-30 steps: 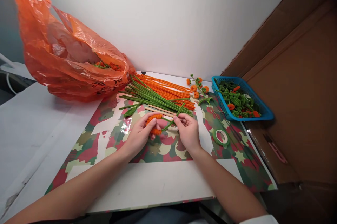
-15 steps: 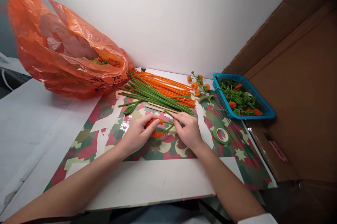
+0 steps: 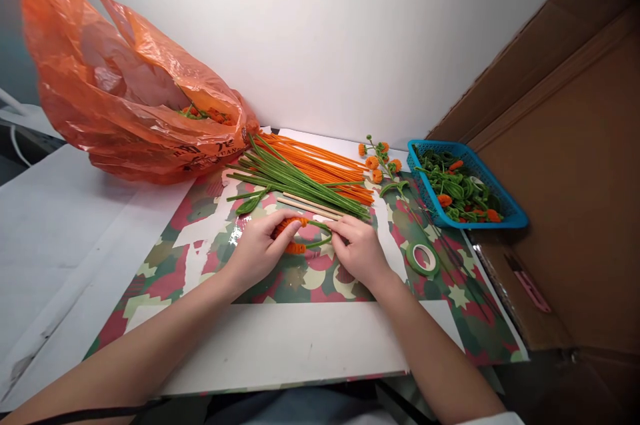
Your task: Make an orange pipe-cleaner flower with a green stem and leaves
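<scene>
My left hand [image 3: 257,250] is closed around a small orange pipe-cleaner coil [image 3: 289,233] just above the patterned paper [image 3: 210,245]. My right hand [image 3: 359,250] pinches a green pipe cleaner [image 3: 320,236] that bends round to the coil. Both hands are close together at the middle of the sheet. Behind them lies a bundle of green pipe cleaners [image 3: 295,178] and orange pipe cleaners [image 3: 320,165], with thin wooden sticks [image 3: 310,205] in front of the bundle.
A crumpled orange plastic bag [image 3: 125,92] sits at the back left. A blue basket [image 3: 465,185] of green and orange pieces stands at the right, beside a cardboard wall [image 3: 565,165]. A green tape roll [image 3: 423,257] and a small flower sprig [image 3: 380,162] lie nearby.
The free end of the green pipe cleaner, sticking up a second ago, is now bent down and curled near the coil. Both hands stay in about the same place.
</scene>
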Demonstrator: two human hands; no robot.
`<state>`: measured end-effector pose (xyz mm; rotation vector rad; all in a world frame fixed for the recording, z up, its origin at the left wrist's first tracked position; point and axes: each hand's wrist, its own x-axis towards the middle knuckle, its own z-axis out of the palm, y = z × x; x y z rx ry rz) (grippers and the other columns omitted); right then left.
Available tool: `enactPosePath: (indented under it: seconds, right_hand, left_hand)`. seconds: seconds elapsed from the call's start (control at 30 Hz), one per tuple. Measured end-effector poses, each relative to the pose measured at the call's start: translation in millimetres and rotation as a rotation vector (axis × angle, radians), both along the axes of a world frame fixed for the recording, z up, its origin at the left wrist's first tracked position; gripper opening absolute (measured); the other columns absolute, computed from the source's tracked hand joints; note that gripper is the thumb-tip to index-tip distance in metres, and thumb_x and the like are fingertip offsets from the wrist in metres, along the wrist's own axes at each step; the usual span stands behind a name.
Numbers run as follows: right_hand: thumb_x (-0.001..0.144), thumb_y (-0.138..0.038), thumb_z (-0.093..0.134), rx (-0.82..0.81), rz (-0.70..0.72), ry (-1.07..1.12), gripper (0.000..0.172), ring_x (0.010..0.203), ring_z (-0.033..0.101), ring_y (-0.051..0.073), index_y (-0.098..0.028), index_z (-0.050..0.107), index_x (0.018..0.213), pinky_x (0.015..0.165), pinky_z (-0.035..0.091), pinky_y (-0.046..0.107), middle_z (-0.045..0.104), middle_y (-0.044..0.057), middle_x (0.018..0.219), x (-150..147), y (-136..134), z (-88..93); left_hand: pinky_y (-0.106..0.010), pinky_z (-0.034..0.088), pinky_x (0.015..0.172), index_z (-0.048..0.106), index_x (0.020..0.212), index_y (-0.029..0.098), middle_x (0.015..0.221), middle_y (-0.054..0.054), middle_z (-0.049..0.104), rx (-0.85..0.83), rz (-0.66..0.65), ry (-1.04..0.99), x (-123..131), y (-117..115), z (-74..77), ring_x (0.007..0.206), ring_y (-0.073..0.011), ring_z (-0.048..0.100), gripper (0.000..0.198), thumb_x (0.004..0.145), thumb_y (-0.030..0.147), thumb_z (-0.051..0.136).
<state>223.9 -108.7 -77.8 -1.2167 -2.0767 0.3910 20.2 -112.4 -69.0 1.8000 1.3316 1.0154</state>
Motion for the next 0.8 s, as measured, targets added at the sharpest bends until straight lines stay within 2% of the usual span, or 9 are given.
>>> enactPosePath:
  seconds: [0.1,0.3,0.47,0.67,0.8]
  right_hand:
    - [0.083,-0.005,0.045,-0.006,-0.003,-0.022,0.038,0.071,0.061,0.017,-0.015,0.073,0.107,0.065,0.048,0.027,0.065,0.006,0.076,0.3,0.1,0.1]
    - [0.083,-0.005,0.045,-0.008,0.022,-0.021,0.037,0.074,0.061,0.018,-0.015,0.073,0.105,0.067,0.049,0.027,0.065,0.006,0.077,0.2,-0.4,0.6]
    - [0.084,-0.007,0.046,0.003,-0.004,0.085,0.032,0.072,0.062,0.017,-0.017,0.073,0.097,0.067,0.050,0.026,0.065,0.005,0.077,1.5,0.2,6.3]
    - [0.083,-0.007,0.046,0.000,0.037,0.116,0.033,0.073,0.063,0.017,-0.018,0.073,0.098,0.067,0.051,0.027,0.066,0.005,0.078,1.1,-1.0,8.3]
    - [0.082,-0.005,0.046,-0.008,0.065,0.105,0.037,0.074,0.063,0.016,-0.020,0.073,0.102,0.069,0.051,0.027,0.067,0.004,0.079,0.4,-2.3,6.4]
  left_hand:
    - [-0.022,0.037,0.049,0.068,0.100,0.022,0.057,0.005,0.058,0.034,-0.026,0.044,-1.1,-0.8,-2.9,0.048,-0.0110,0.047,0.026,0.093,0.037,0.048]
    - [-0.024,0.043,0.057,0.068,0.106,0.021,0.069,0.001,0.065,0.086,-0.100,0.088,0.0,-2.3,-3.6,0.055,-0.0132,0.054,0.026,0.093,0.034,0.049]
    - [-0.025,0.049,0.064,0.067,0.106,0.022,0.091,-0.004,0.072,0.072,-0.040,0.011,0.4,-2.1,-4.1,0.072,-0.0169,0.066,0.026,0.094,0.036,0.049]
    - [-0.024,0.044,0.057,0.068,0.100,0.022,0.076,-0.001,0.070,0.028,0.033,0.007,1.0,-1.3,-2.7,0.065,-0.0161,0.062,0.026,0.092,0.039,0.050]
    - [-0.025,0.045,0.058,0.067,0.099,0.021,0.083,-0.002,0.071,-0.026,0.016,-0.040,1.2,-0.8,-2.9,0.066,-0.0163,0.061,0.027,0.088,0.043,0.057]
